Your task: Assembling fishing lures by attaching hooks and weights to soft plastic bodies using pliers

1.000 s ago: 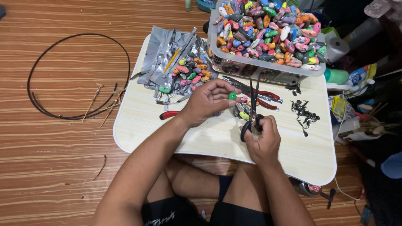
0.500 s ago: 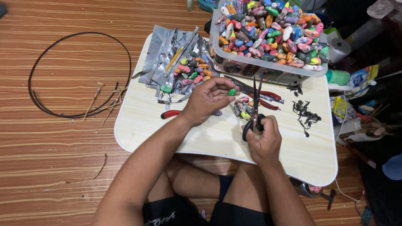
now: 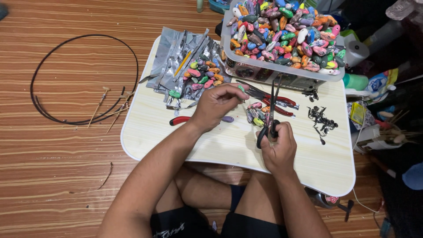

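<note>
A pale wooden lap table (image 3: pixel 229 145) fills the middle of the frame. At its upper right stands a clear plastic tub (image 3: pixel 282 72) holding small painted lure bodies (image 3: pixel 286 31). Left of the tub lie crumpled silver foil sheets (image 3: pixel 176 61) (a few more lure bodies on them). A black wire loop (image 3: pixel 83 79) lies on the floor at upper left. Small dark metal hooks (image 3: pixel 321 121) lie at the table's right.

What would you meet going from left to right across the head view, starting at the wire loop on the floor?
Black wire loop → silver foil sheet → left hand pinching a small green piece → black scissors held in the right hand → small pile of black metal hooks → green bottle.
</note>
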